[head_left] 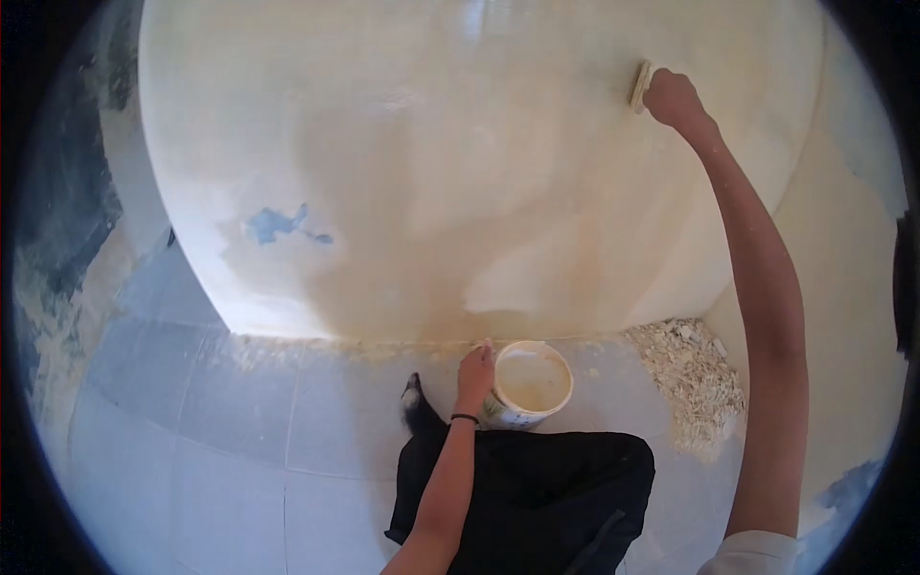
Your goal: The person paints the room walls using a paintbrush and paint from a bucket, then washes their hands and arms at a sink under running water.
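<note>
My right hand (674, 99) is closed round a wide flat brush (640, 86), raised high on the right with my arm stretched out. The brush's pale bristle end touches or nearly touches the cream-coated wall (460, 172). Low in the middle, my left hand (472, 374) is closed at the left rim of a white bucket (503, 414); my fingers are partly hidden. Inside the bucket is a pale yellowish liquid (534, 377). The bucket stands upright on the floor, just in front of my dark-clothed leg (546, 489).
A heap of pale flakes (685, 379) lies in the right corner by the wall's foot. A blue patch (278, 225) shows on the wall at left. Grey tiles (230, 412) cover the floor. A dark shoe tip (412, 388) is left of the bucket.
</note>
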`<action>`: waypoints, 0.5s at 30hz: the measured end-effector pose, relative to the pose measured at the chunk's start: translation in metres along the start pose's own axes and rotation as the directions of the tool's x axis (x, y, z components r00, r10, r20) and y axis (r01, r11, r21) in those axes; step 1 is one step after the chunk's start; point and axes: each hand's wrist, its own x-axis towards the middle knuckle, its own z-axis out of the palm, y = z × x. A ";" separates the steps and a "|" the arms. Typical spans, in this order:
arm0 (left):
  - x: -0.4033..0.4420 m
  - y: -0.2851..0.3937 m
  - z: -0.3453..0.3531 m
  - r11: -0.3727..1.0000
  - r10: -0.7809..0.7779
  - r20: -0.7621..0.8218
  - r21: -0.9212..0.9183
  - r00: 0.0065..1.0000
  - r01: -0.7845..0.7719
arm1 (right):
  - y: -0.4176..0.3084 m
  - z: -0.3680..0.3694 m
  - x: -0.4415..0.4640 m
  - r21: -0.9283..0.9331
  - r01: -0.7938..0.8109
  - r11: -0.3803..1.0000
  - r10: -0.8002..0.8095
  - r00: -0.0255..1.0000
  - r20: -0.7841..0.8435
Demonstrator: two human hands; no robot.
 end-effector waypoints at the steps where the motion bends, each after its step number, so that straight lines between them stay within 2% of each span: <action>1: -0.001 0.001 -0.002 1.000 -0.006 0.002 -0.002 1.000 0.006 | -0.022 -0.013 0.003 0.015 0.008 1.000 -0.009 1.000 0.025; 2: -0.002 0.002 -0.004 1.000 -0.018 -0.003 0.006 1.000 0.018 | -0.043 -0.025 0.005 0.026 0.011 1.000 -0.012 0.999 0.050; 5: -0.005 0.006 -0.007 0.999 -0.030 0.000 0.021 1.000 0.030 | -0.096 -0.061 -0.006 -0.028 0.269 0.963 -0.270 0.960 -0.071; 7: -0.003 0.003 -0.007 0.999 -0.024 0.005 0.031 1.000 0.024 | -0.129 -0.079 -0.004 0.170 0.328 0.929 -0.321 0.945 -0.068; 13: -0.005 -0.006 -0.011 1.000 -0.019 -0.060 0.022 0.998 0.021 | -0.247 -0.119 0.009 0.204 0.420 0.884 -0.416 0.907 -0.063; 15: -0.008 0.000 -0.022 0.999 -0.036 -0.050 0.005 0.998 0.036 | -0.278 -0.116 0.020 0.373 0.406 0.834 -0.339 0.911 -0.233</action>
